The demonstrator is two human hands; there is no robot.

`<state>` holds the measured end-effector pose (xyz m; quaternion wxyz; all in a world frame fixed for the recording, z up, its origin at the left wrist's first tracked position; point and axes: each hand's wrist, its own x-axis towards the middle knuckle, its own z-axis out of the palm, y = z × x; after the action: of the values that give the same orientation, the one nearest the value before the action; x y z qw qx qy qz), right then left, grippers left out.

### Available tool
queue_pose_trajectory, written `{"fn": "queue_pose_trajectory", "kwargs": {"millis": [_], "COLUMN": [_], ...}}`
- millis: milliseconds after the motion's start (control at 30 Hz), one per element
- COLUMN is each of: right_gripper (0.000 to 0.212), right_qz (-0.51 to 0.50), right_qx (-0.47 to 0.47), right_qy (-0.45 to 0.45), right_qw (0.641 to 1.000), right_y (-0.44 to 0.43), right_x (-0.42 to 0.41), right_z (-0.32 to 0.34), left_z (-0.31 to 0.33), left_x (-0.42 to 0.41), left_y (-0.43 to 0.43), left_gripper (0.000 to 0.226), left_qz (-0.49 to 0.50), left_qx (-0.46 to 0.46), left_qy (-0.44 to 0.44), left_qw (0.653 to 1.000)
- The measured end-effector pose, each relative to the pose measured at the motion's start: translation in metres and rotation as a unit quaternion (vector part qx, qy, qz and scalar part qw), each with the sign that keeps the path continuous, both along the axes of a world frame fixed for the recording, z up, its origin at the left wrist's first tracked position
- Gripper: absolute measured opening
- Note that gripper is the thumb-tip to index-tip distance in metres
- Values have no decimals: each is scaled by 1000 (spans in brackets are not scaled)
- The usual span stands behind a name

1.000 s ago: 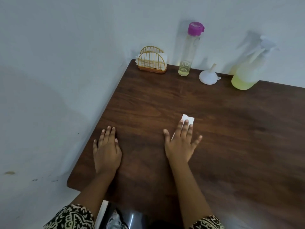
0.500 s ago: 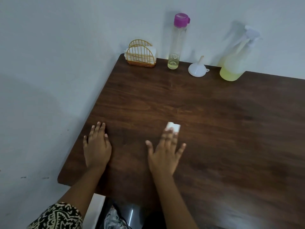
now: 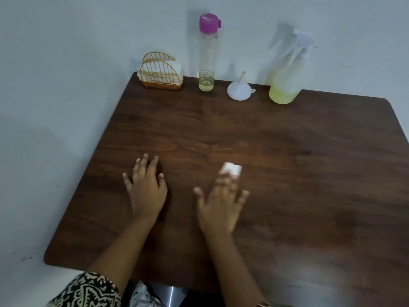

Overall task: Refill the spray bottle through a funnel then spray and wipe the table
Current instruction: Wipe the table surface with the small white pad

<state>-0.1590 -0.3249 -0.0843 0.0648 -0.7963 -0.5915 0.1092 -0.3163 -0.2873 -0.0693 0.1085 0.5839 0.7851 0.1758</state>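
Note:
On the dark wooden table (image 3: 298, 178), my right hand (image 3: 221, 207) lies flat and blurred, its fingertips pressing a small folded white tissue (image 3: 231, 169) against the wood. My left hand (image 3: 146, 191) rests palm down to its left, fingers apart, holding nothing. Along the far edge stand a translucent spray bottle (image 3: 287, 80) with yellow liquid in its lower part, a white funnel (image 3: 238, 90) set mouth down, and a tall clear bottle (image 3: 207, 54) with a purple cap and a little yellow liquid at the bottom.
A gold wire napkin holder (image 3: 160, 70) with white napkins stands at the table's far left corner. A pale wall runs along the far and left sides. The table's near edge is just below my arms.
My right hand has slid the tissue toward me and slightly right across the table. The left hand stays flat on the wood. The camera view has shifted.

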Motion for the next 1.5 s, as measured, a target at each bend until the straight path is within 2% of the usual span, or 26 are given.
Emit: {"fn": "queue_pose_trajectory", "kwargs": {"millis": [67, 100, 233, 300, 367, 400, 500, 567, 700, 767, 800, 933, 1000, 1100, 1167, 1233, 1300, 1400, 1500], "right_gripper": [82, 80, 79, 80, 82, 83, 81, 79, 81, 84, 85, 84, 82, 82, 83, 84, 81, 76, 72], "right_qz": [104, 116, -38, -123, -151, -128, 25, 57, -85, -144, -142, 40, 71, -40, -103, -72, 36, 190, 172], "right_qx": [-4, -5, 22, -8, -8, -7, -19, -24, -9, -39, -40, -34, -32, -16, -36, -33, -15, -27, -26], "right_qy": [19, 14, -60, -28, 1, 7, 16, 1, -25, -7, -1, 1, -5, -9, -3, 0, 29, 39, 18], "right_qw": [994, 993, 997, 992, 989, 992, 999, 998, 996, 989, 989, 999, 997, 999, 994, 997, 999, 981, 985], "right_y": [0, 3, 16, 33, 59, 71, 91, 104, 129, 148, 159, 182, 187, 190, 195, 203, 208, 207, 205], "right_x": [-27, -18, 92, 129, 116, 96, 46, 64, 159, 176, 166, 88, 88, 125, 131, 104, 54, 6, 38], "right_z": [0, 0, -4, -2, 1, 2, 1, 0, -3, 0, 2, 1, 1, 0, 1, 5, 6, 6, 5], "left_z": [3, 4, 6, 6, 6, 6, 6, 7, 4, 0, -3, -13, -15, -16, -15, -16, -16, -17, -16], "left_x": [17, 24, 43, 50, 60, 65, 82, 90, 96, 97, 97, 100, 101, 101, 102, 103, 102, 101, 102], "left_y": [15, 22, 40, 46, 52, 54, 65, 71, 83, 83, 81, 73, 73, 73, 74, 74, 73, 73, 73], "left_gripper": [50, 51, 51, 51, 51, 51, 51, 52, 53, 53, 53, 54, 55, 55, 54, 54, 54, 56, 54], "left_qz": [-23, -32, -42, -43, -42, -44, -63, -71, -72, -64, -57, -51, -47, -48, -45, -43, -38, -30, -24], "left_qx": [-3, -5, -10, -10, -10, -11, -10, -10, -14, -27, -36, -56, -55, -51, -53, -54, -53, -46, -28], "left_qy": [6, 9, 6, 5, 2, 1, 0, -1, 8, 14, 17, 52, 60, 65, 62, 61, 60, 51, 47], "left_qw": [1000, 999, 999, 999, 999, 999, 998, 997, 997, 997, 998, 996, 996, 995, 996, 996, 996, 997, 998]}}
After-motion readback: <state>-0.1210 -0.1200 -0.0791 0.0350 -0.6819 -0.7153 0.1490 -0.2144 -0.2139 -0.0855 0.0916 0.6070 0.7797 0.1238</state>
